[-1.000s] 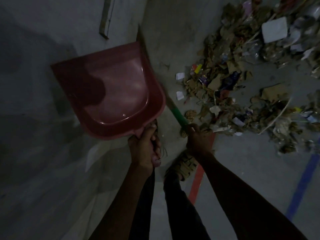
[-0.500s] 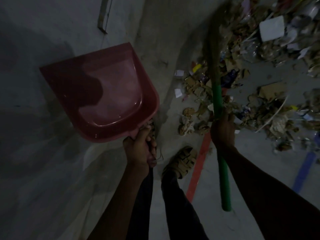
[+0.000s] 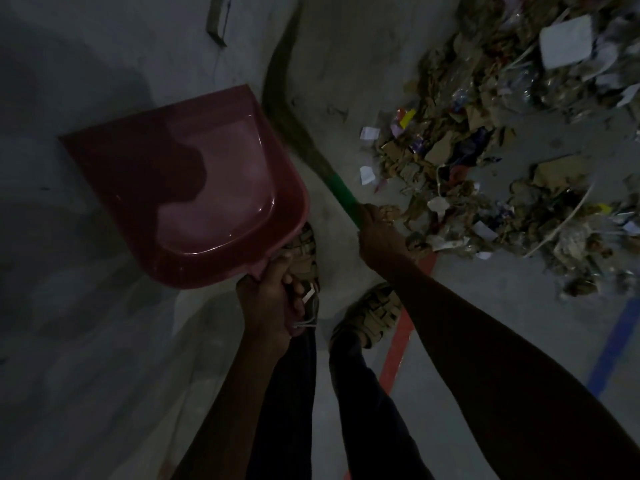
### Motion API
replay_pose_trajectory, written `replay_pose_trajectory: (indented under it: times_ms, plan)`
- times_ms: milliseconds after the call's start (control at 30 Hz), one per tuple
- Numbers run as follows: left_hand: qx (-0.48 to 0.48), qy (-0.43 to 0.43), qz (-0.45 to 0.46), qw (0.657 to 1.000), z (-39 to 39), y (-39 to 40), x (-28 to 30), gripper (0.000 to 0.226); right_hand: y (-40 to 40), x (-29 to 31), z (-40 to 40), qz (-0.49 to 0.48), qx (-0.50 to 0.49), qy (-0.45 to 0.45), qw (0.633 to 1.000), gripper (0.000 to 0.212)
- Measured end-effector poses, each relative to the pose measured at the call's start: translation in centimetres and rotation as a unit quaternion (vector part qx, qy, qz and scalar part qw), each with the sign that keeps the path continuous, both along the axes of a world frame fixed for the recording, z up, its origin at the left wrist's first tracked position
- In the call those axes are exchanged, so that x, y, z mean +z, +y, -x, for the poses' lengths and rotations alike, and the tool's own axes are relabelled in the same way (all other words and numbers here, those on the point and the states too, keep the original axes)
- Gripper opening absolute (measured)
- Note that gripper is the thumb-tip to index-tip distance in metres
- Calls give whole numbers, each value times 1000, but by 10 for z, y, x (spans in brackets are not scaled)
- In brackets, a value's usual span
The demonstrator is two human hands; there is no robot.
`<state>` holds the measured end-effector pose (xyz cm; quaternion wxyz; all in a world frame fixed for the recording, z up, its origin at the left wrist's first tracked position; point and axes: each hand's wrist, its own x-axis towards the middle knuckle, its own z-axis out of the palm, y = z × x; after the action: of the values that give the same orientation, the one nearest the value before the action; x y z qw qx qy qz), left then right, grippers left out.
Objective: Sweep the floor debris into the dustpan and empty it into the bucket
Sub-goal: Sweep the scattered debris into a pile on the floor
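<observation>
Your left hand point(image 3: 268, 299) has its fingers point(image 3: 292, 289) curled tight around the handle of the red dustpan point(image 3: 194, 188). You hold the pan above the floor point(image 3: 86, 341), with its open mouth toward the upper left and its hollow side facing you; it looks empty. Your right hand point(image 3: 379, 233) grips the green handle of the broom point(image 3: 341, 192), the fingers wrapped around it. The broom runs from this hand up and to the left, and its dark bristle end passes just beside the right edge of the dustpan; this end is blurred. The debris point(image 3: 485, 161), a wide pile of cardboard scraps, paper and wrappers, lies on the floor to the right of the broom and reaches to the upper right corner. Under your hands you see your two sandals point(image 3: 374, 313). A red line point(image 3: 398, 344) on the floor passes beside the right sandal, and a blue line point(image 3: 613, 348) runs near the right edge.
</observation>
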<state>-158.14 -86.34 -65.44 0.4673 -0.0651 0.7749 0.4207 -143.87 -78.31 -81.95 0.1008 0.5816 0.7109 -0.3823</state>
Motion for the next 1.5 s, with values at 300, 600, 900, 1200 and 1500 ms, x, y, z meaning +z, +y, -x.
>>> replay_pose_trajectory:
  times_ms: [300,600,900,1200,1500]
  plan:
    - [7,3,16,1000,17,-19,-3,37,-2,-10,-75,-34,-107,-40,993,67]
    - [4,-9,6,1000,9,-20,-11,34,-27,2,-52,-78,-158,-9,984,62]
    - [-3,4,-3,1000,-4,-10,-14,24,-61,-18,-65,-3,12,56,998,60]
    - [-1,-7,8,1000,-4,-22,-15,30,-67,-14,-88,-57,-203,28,977,61]
    - [29,-17,3,999,-5,-39,-16,39,-92,-3,-48,-16,28,80,996,63]
